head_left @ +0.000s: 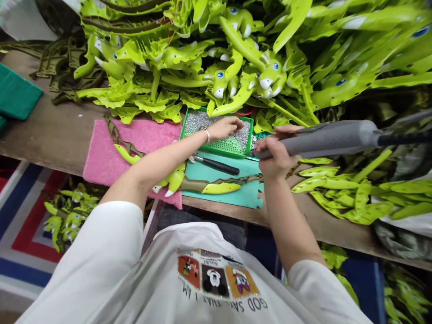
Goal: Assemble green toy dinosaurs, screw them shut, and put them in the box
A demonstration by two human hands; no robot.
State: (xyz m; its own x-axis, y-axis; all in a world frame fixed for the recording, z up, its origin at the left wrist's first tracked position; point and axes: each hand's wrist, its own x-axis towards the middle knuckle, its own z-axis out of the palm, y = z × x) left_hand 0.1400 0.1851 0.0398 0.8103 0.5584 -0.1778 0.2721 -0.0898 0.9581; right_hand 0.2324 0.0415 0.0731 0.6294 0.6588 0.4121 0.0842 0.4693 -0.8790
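The left grip (231,126) hangs over the green tray (250,137), fingers bent downward; whether they pinch any of the small metal pieces (196,120) heaped there, I cannot tell. The right grip (277,152) is wrapped around a gray tool (320,138), whose tip points at the tray's right rim, leaving only a narrow gap between the two hands. Beyond both grips, a bank of lime-green toy parts (162,58) crowds the tray's far edge. Nearer the body than the left grip lie a dark-handled tool (219,165) and a lime-and-olive toy (221,188), the latter close to the tabletop's front edge. Beneath them spread a teal mat (249,198), notched at one corner, and a pink cloth (97,166). Farther left, brown tabletop (72,132) shows as far as a green block (18,92). Right of the right grip, loose lime pieces (357,193) cover the tabletop.
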